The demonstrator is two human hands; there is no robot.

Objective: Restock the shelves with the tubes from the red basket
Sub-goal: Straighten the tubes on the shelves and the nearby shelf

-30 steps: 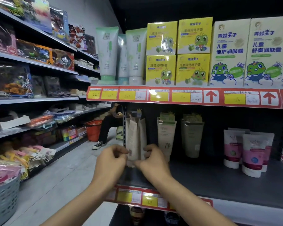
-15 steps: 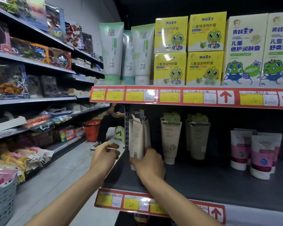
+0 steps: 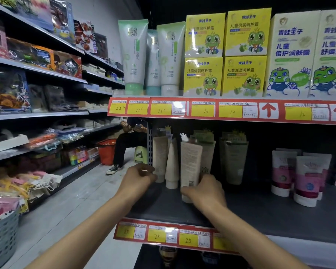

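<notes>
On the dark middle shelf (image 3: pixel 260 210), my right hand (image 3: pixel 204 190) grips the lower part of a beige tube (image 3: pixel 190 164), which stands upright with its printed back facing me. Left of it stand a white tapered tube (image 3: pixel 172 167) and another beige tube (image 3: pixel 159 156) against the shelf's upright post. My left hand (image 3: pixel 138 179) is curled by the base of that leftmost tube, with nothing visible in it. The red basket (image 3: pixel 107 150) sits on the floor far down the aisle.
Olive tubes (image 3: pixel 234 162) stand just right of the held tube, with pink-and-white tubes (image 3: pixel 305 179) further right. Green tubes (image 3: pixel 133 55) and yellow boxes (image 3: pixel 204 76) fill the shelf above. A person (image 3: pixel 128 144) sits by the red basket. A grey basket (image 3: pixel 2 241) is at lower left.
Both hands were pinching the beige tubes together. My left hand has come off them, and my right hand has moved one tube to the right, apart from the others.
</notes>
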